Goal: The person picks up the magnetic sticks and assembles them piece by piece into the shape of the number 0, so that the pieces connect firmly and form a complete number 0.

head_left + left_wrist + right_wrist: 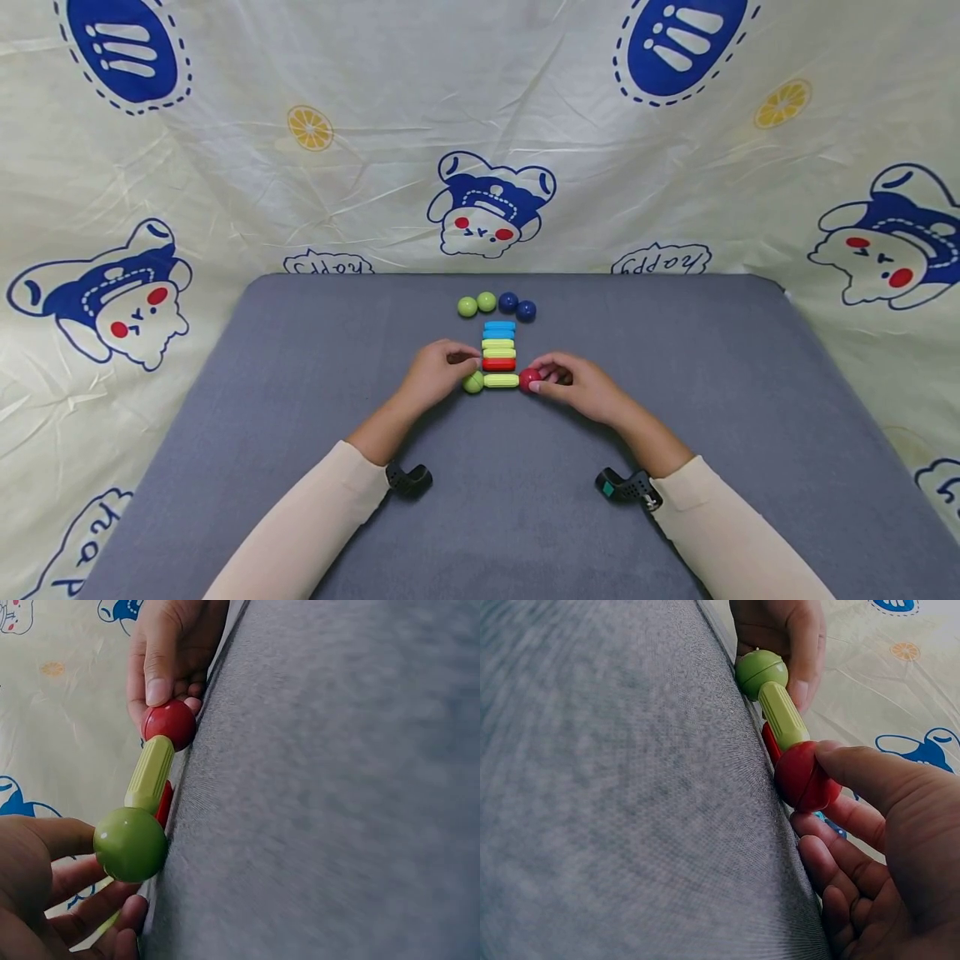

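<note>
Right hand [581, 387] pinching red ball [528, 381], yellow-green stick [501, 381] between it and green ball [473, 382], left hand [437, 372] beside green ball, left grip unclear

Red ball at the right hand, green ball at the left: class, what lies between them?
A yellow-green rod lies between the red ball and green ball, visible in all three views.

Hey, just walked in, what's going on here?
Someone's right hand pinches a red ball over a grey table, while the left hand is at a green ball, though whether it grips it is unclear. A yellow-green rod runs between the two balls. Beyond it lie five coloured rods, then two more green balls and two blue balls.
</note>
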A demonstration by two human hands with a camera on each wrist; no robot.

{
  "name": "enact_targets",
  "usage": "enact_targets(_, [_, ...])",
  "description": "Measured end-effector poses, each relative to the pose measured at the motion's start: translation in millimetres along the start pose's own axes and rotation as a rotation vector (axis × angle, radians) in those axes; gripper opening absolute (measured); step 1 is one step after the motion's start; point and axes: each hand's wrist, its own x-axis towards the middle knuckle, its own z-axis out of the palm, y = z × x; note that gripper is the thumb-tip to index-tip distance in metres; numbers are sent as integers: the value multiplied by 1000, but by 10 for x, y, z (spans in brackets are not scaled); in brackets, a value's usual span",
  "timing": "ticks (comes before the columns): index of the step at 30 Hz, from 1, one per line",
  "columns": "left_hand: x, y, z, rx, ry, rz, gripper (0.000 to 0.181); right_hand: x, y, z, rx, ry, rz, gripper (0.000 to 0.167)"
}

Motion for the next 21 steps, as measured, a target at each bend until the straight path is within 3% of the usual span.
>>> enact_targets(9, [92, 35, 8, 55, -38, -42, 19, 12, 7, 4, -3, -2, 3, 34])
enact_targets(21, [162, 54, -8, 46, -106, -110, 18, 9, 45, -11, 8, -17, -19, 35])
